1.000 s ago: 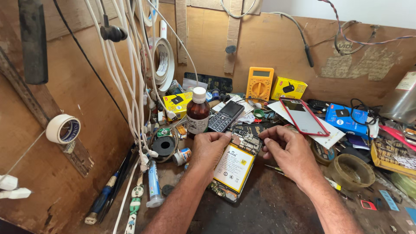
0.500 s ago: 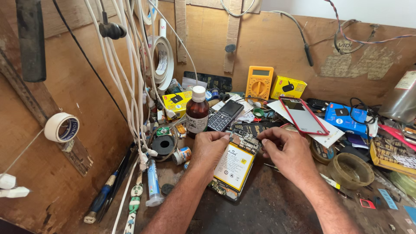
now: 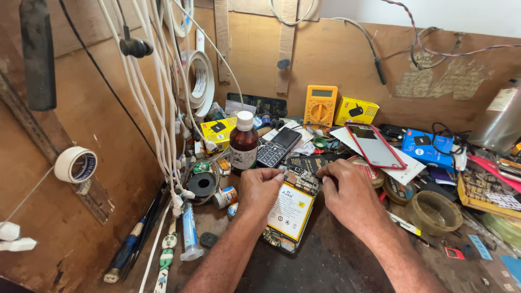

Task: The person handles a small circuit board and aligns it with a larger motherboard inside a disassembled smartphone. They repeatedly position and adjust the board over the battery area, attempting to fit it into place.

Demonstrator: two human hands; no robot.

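Observation:
An opened phone (image 3: 290, 212) lies on the dark bench with its yellow-and-white battery and circuit board showing. My left hand (image 3: 259, 191) rests on the phone's left edge, fingertips pinched at the top of the board. My right hand (image 3: 347, 196) sits on the right side, its fingers curled onto the same top corner of the board. What the fingertips hold is too small to make out.
A brown bottle with a white cap (image 3: 243, 143) and a keypad phone (image 3: 278, 146) stand just behind. A yellow multimeter (image 3: 319, 106), a red-cased phone (image 3: 373, 145), tape rolls (image 3: 432, 212), small boxes and hanging white cables (image 3: 168, 114) crowd the bench.
Both hands stay on the phone's top edge. The fingers have shifted slightly, and the camera has moved a little.

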